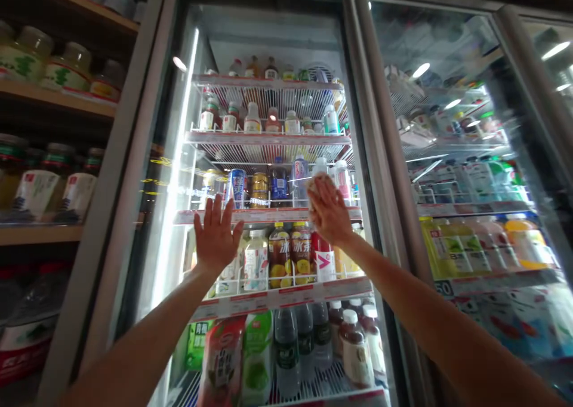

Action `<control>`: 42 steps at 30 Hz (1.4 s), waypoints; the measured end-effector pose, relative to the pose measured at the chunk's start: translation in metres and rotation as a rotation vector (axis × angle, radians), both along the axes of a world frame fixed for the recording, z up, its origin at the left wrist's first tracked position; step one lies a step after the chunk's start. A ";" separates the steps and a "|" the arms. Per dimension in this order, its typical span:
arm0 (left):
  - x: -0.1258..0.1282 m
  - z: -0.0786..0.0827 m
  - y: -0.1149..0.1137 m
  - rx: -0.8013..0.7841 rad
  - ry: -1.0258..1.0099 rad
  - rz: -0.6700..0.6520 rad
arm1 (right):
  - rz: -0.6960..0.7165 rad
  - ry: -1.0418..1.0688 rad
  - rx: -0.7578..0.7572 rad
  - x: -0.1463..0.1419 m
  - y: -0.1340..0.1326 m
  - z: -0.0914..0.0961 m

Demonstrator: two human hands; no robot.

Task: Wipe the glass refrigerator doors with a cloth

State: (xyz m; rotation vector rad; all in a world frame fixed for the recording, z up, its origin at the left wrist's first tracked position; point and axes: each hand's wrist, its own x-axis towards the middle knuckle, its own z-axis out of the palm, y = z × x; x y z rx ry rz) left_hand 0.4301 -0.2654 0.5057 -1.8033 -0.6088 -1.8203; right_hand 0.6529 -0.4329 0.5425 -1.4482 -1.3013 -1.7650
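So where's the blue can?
In the head view, the blue can stands left of centre, beside the gold can, just above the left hand.

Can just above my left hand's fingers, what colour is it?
Mostly blue can, seen best in the head view.

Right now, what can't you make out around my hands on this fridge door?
Head view only.
Right hand: covers most of a pale thing at its fingertips; cloth or bottle, cannot tell.
Left hand: hides whatever stands behind it.
Shelf price tags: too small to read.
Neighbouring door: glare washes out its shelves.
Bottom bottles: cut off by the lower edge.
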 end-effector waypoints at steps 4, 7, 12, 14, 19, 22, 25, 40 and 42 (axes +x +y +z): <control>0.001 -0.001 0.000 0.007 -0.007 -0.004 | 0.018 0.296 0.297 0.029 -0.012 0.030; 0.000 0.000 0.000 -0.003 -0.010 -0.018 | 0.068 0.187 0.227 0.011 0.003 0.035; -0.001 0.000 0.001 0.010 -0.001 -0.017 | 0.057 -0.165 -0.132 -0.020 0.016 0.017; 0.000 0.000 0.002 0.012 -0.003 -0.012 | 0.042 -0.094 -0.096 -0.006 0.004 0.021; 0.001 -0.001 0.000 0.008 0.002 0.001 | 0.026 0.297 0.238 0.026 -0.014 0.054; 0.001 -0.002 0.000 0.010 -0.003 -0.001 | 0.064 0.202 0.121 -0.002 0.006 0.052; 0.000 -0.002 0.000 0.004 -0.006 -0.011 | 0.108 -0.074 -0.139 -0.038 0.028 0.030; -0.024 -0.001 0.004 -0.119 0.003 0.005 | 0.180 -0.142 -0.225 -0.087 0.064 0.016; -0.048 -0.002 0.013 -0.207 -0.063 0.049 | 0.161 -0.224 -0.302 -0.094 0.064 0.007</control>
